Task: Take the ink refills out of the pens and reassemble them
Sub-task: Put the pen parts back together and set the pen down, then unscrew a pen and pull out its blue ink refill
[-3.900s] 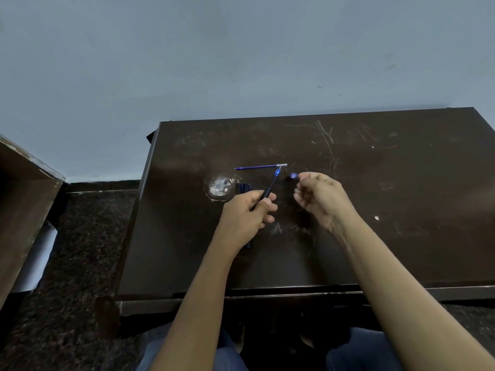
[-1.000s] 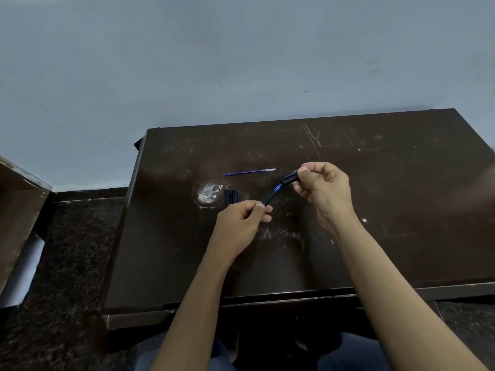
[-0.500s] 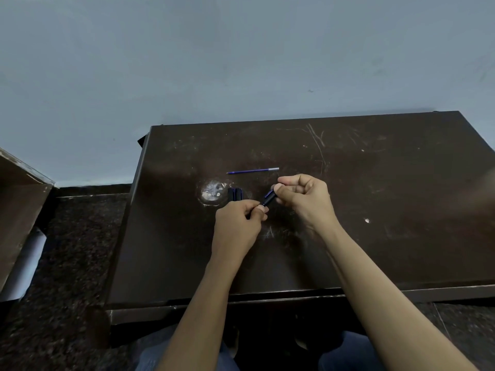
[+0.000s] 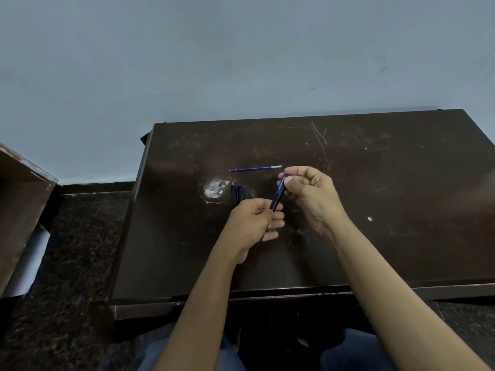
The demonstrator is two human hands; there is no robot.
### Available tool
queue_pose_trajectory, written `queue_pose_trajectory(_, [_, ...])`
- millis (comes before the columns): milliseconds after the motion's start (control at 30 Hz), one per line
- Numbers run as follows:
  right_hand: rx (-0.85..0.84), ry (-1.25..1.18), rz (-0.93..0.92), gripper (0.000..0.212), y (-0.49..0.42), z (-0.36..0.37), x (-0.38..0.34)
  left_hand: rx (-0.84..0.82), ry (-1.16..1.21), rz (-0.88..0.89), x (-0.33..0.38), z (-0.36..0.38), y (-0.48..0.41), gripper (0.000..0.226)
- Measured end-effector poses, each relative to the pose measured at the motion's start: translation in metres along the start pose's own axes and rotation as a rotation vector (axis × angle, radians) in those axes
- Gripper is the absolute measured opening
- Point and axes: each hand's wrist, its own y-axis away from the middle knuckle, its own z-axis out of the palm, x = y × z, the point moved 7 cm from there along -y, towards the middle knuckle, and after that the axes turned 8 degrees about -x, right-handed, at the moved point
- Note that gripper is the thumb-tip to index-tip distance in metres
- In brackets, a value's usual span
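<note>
Above mid-tabletop (image 4: 375, 210), both hands hold one blue pen (image 4: 280, 190), tilted, lower end toward the near edge. Fingers of the left hand (image 4: 251, 223) curl round the lower barrel; the right hand (image 4: 310, 194) pinches the top end between thumb and forefinger. One loose refill (image 4: 254, 168) lies flat toward the far edge, and dark pen parts (image 4: 237, 195) sit just left of the hands. Looks like the twist step at the barrel joint; loosening or tightening, can't tell. Next: counter-rotate, keep halves coaxial, light grip.
</note>
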Motion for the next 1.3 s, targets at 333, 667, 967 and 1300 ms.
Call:
queue_pose_trajectory(333, [0.016, 0.523, 0.099, 0.026, 0.015, 0.018, 0.010, 0.236, -0.096, 0.135, -0.003, -0.015, 0.000, 0.021])
queue_pose_trajectory(667, [0.171, 0.799, 0.031, 0.017, 0.001, -0.005, 0.012, 0.317, -0.133, 0.184, 0.004, -0.023, 0.000, 0.025])
queue_pose_trajectory(967, [0.172, 0.939, 0.073, 0.018, -0.004, -0.016, 0.029, 0.424, -0.199, 0.206, 0.008, -0.033, 0.003, 0.015])
queue_pose_trajectory(1300, [0.136, 1.025, 0.066, 0.020, -0.008, -0.013, 0.034, 0.475, -0.199, 0.203, 0.013, -0.034, 0.008, 0.013])
